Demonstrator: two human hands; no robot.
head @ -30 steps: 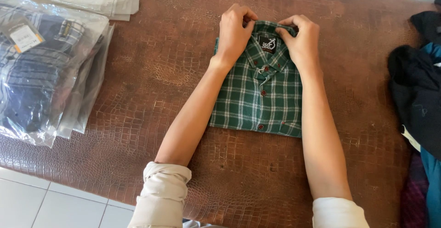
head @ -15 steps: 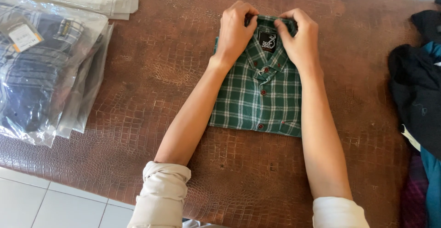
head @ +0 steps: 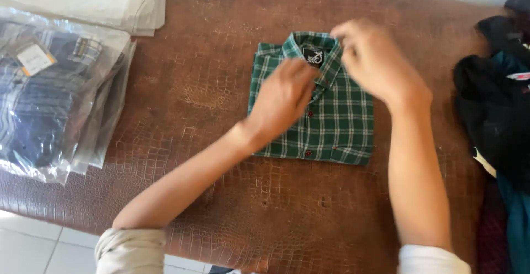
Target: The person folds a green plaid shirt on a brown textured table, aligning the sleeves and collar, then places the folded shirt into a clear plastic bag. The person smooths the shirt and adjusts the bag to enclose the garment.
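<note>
On the brown scaly tabletop (head: 182, 86), the folded green plaid shirt (head: 337, 125) looks soft and light; your left hand (head: 284, 100) rests loosely curled on it, your right hand (head: 375, 64) blurred, grip unclear; lift by its folded edges.

woven cloth shirt (head: 331, 114), embossed leathery tabletop (head: 193, 86)

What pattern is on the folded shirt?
Green and white plaid on the folded button-up shirt, clearest in the head view.
</note>
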